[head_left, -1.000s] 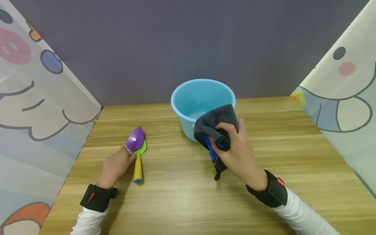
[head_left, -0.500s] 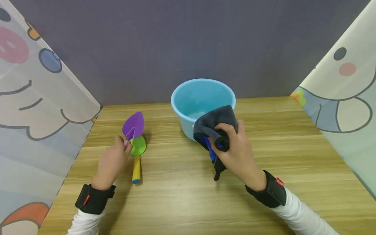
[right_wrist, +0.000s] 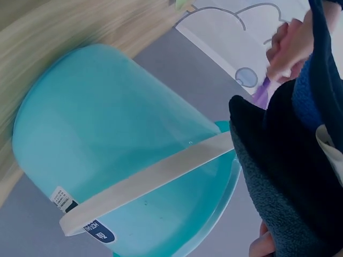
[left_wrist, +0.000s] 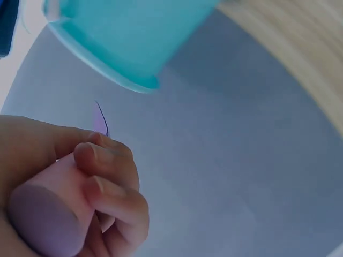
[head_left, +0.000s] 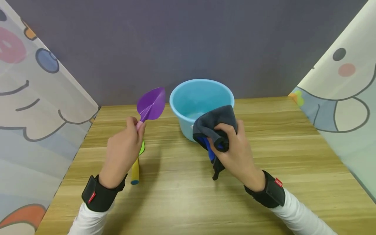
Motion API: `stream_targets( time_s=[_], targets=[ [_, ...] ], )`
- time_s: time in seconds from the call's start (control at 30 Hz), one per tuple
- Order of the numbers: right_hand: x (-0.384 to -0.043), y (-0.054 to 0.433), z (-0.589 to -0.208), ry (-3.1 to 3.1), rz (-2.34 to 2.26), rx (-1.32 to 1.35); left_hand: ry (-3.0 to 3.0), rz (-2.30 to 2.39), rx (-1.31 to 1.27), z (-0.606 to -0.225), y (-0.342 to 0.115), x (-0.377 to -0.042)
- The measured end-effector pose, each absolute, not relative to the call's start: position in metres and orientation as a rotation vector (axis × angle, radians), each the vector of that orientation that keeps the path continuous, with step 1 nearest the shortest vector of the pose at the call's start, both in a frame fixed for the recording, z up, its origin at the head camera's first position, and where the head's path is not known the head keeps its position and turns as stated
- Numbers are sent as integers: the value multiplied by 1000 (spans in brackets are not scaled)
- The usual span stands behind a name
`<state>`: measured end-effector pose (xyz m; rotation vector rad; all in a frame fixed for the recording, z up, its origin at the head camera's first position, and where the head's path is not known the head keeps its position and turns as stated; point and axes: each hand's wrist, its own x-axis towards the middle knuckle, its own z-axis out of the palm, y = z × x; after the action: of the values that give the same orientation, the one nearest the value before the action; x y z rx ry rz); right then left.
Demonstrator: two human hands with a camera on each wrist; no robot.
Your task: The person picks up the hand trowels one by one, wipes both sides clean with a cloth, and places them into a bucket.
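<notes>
A purple toy shovel (head_left: 151,104) with a pink handle is gripped by my left hand (head_left: 121,151), its blade raised left of the bucket. In the left wrist view the fingers curl round the handle (left_wrist: 59,206). My right hand (head_left: 239,155) holds a bunched grey cloth (head_left: 215,121) with black edging and a blue side. That cloth overlaps the near right rim of a light blue bucket (head_left: 184,125). Partly hidden behind my left hand, a second shovel (head_left: 135,171) with a green blade and yellow handle lies on the table.
A pale bucket handle (right_wrist: 150,182) hangs across the bucket's side in the right wrist view. The bucket stands at the back of the wooden table (head_left: 188,195), against a dark grey wall (head_left: 188,42). Cartoon-printed panels (head_left: 349,98) flank both sides.
My left hand has lifted the purple shovel off the green one and carried it up and right toward the bucket. My right hand and the cloth have stayed in place.
</notes>
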<state>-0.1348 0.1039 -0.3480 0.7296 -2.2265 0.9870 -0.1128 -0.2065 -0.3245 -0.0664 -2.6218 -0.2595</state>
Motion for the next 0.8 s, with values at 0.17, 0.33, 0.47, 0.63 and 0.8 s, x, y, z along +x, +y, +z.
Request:
stream_targets(
  time_s=[0.17,0.33,0.47,0.63,0.8],
  targets=[
    [-135,105,-347,-2199,987,736,-2615,-302,-132,-313,-182,-117],
    [-135,106,-345,-2173,995,732,-2590,-300,-209,-308,-160,-122],
    [-135,105,-342,-2156,995,737,-2567,-312,-251,-305,-146,-125],
    [-136,105,-336,-2128,1010,752,-2575,-368,-266,-302,-131,-126],
    [-136,106,-333,-2099,1013,764,-2575,-387,-302,-298,-118,-127]
  ],
)
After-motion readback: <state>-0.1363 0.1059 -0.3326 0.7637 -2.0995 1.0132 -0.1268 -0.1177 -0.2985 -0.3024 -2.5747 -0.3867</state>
